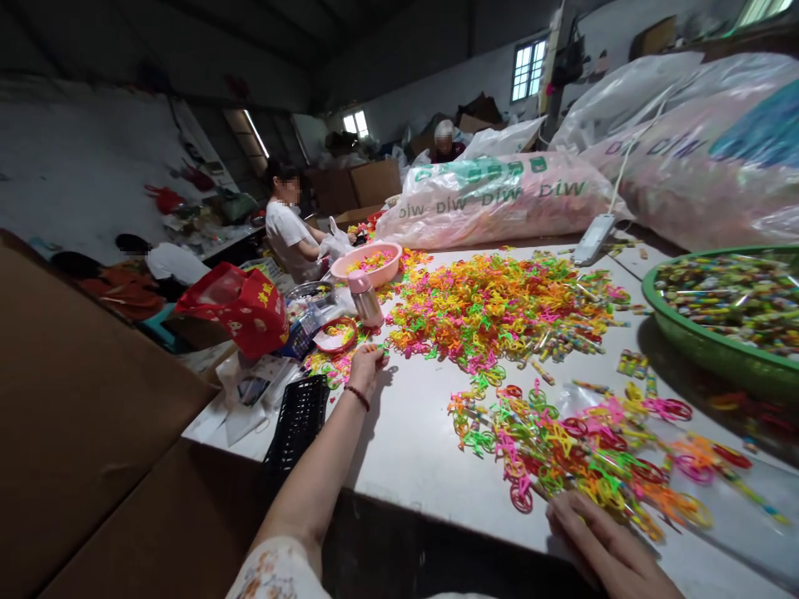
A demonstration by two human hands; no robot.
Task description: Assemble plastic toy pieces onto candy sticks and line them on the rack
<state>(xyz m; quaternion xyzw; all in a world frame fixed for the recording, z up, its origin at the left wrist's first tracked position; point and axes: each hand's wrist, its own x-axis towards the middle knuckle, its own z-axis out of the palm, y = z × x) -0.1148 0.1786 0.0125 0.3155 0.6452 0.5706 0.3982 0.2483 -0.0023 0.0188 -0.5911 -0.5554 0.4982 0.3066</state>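
Note:
My left hand, with a beaded bracelet at the wrist, reaches out over the white table. Its fingers are pinched around a small green plastic piece, beside the edge of the large heap of bright plastic toy pieces. Close to the table's front edge, my right hand has its fingers together at the near side of a smaller pile of coloured toys with clear tubes. A thin end shows at its fingertips, but what it grips is mostly hidden.
A green basin full of small filled tubes stands right. Left are a steel flask, pink basin, red bag and black basket. Large plastic sacks line the back. Several people sit beyond the table.

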